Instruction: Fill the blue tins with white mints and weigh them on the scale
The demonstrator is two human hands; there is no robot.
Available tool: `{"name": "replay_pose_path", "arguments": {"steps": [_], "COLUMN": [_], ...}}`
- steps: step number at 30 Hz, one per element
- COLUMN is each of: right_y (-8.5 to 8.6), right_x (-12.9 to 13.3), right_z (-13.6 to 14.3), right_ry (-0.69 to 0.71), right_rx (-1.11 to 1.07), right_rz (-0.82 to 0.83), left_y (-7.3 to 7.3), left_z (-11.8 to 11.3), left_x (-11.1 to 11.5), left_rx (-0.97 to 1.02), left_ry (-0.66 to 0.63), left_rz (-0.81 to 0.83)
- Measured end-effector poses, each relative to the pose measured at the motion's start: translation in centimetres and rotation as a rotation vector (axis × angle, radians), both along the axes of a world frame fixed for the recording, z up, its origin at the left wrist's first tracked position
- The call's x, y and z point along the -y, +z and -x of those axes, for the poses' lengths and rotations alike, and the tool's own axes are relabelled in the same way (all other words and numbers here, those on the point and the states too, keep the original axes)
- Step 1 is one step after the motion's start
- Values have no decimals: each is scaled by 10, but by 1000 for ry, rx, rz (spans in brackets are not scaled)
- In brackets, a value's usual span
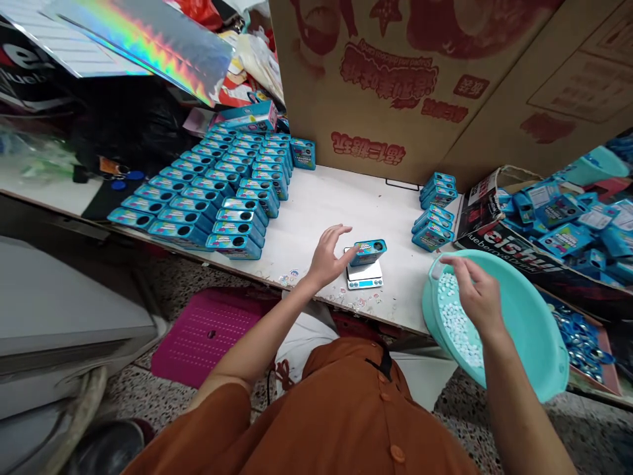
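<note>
The left hand (326,259) is spread beside a tin (368,256) on a scale (364,274) at centre, the right hand (477,295), grip unclear, over a basin (524,316) at right, an upper-right carton (380,99) reading "delicious candy" upside down.

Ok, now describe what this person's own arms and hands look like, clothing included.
The left hand and right hand wear no visible gloves, watch or bracelet. A loose rust-brown fabric sleeve ends near the left elbow, matching the buttoned rust-brown shirt. The right forearm is uncovered too; its sleeve is out of view.
</note>
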State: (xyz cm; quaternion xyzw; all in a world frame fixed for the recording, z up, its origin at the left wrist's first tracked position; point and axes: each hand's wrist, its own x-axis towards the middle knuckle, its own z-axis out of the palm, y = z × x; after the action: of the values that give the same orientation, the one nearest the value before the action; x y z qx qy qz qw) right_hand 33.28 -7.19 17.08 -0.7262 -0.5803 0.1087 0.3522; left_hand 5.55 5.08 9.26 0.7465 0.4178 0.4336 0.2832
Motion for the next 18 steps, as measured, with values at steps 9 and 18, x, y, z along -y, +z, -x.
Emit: {"name": "replay_pose_path", "arguments": {"steps": [9, 18], "right_y": [-28, -39], "right_x": [108, 123], "right_z": [-30, -40], "right_ry": [-300, -435], "right_rx": [14, -27], "right_rz": [236, 336], "left_y": [6, 13], "left_z": [-28, -26], "left_x": [-11, -55], "left_rx": [-230, -709], "left_ry": [-178, -265], "left_rz": [-100, -124]}}
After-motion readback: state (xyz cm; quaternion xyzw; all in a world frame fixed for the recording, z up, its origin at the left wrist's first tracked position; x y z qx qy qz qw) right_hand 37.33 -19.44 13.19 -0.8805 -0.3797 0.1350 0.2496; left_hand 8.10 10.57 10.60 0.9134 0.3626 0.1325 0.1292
